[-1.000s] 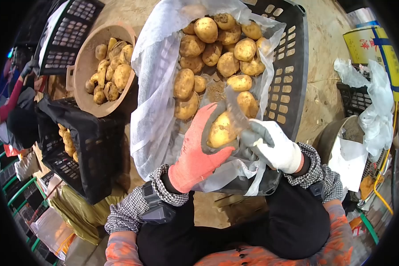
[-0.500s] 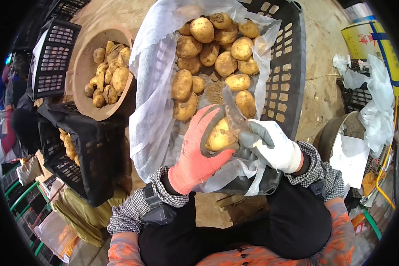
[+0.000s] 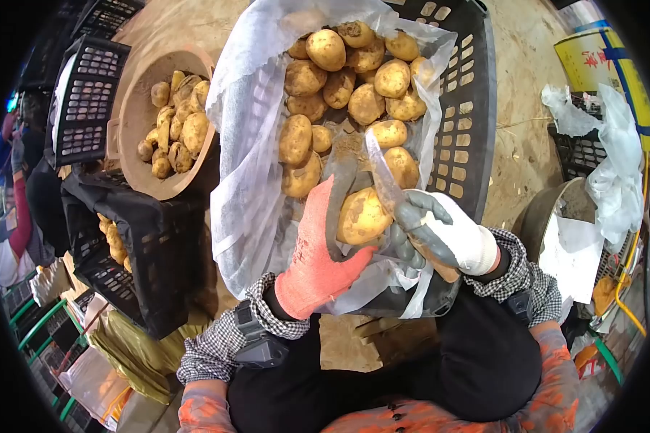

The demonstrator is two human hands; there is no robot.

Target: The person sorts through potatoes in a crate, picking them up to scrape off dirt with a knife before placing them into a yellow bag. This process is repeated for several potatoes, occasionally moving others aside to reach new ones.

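My left hand, in a red glove with grey palm, is spread open around the left side of a yellow potato over the lined crate. In a white and grey glove, my right hand grips a knife, its blade pointing up and left along the potato's right side. The wooden handle end shows below that hand. Beyond both hands, several potatoes with soil on them lie on white lining inside a black crate.
At left stands a brown basin with several potatoes, beside black crates and a cloth-draped crate. At right are a round metal container, plastic sheeting and a yellow box. Another person is at far left.
The fingers of my left hand have straightened and opened beside the potato. The knife has turned more upright, away from the potato's top, and its handle now shows. The person at far left has moved.
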